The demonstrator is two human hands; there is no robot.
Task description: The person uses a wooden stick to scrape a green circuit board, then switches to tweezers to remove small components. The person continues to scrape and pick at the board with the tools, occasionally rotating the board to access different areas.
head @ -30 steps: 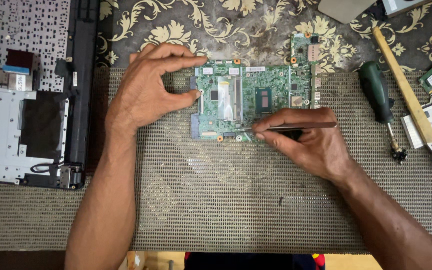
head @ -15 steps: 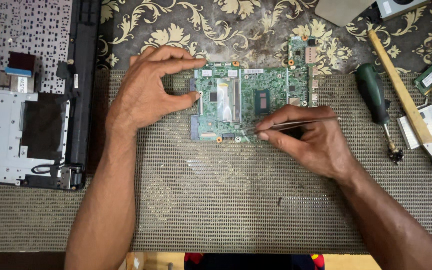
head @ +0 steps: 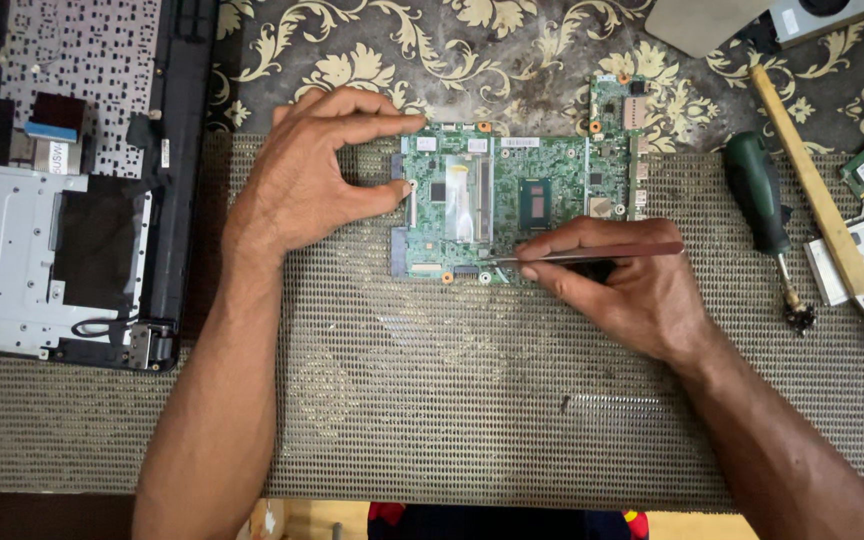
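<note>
- Head view: a green circuit board (head: 512, 205) lies flat on a ribbed mesh mat (head: 432, 400) that covers the bench, its far edge near the patterned cloth (head: 512, 60) behind.
- The left hand (head: 307, 180) pinches the board's left edge, forefinger on the far corner and thumb on the near part of that edge; the grip is clenched on the board.
- The right hand (head: 632, 285) grasps slim metal tweezers (head: 592, 253), held nearly level, their tip at the board's near edge.
- Handling, as a judgement: the board looks thin, stiff and light, yet fragile, with small parts and a dark chip on top. It is best held by its bare edges, as the left hand does, not by the components.
- The tweezers look rigid and narrow, so a slip could scratch the board.
- Left of the mat sits an opened laptop shell (head: 62, 260); to the right lie a green-handled screwdriver (head: 757, 205) and a wooden stick (head: 817, 205).
- Hard to make out: what the tweezer tip touches, if anything; the fingers hide the tweezers' midsection and part of the board's near right edge.
- Cut off: the laptop shell at the left and further tools at the right border.
</note>
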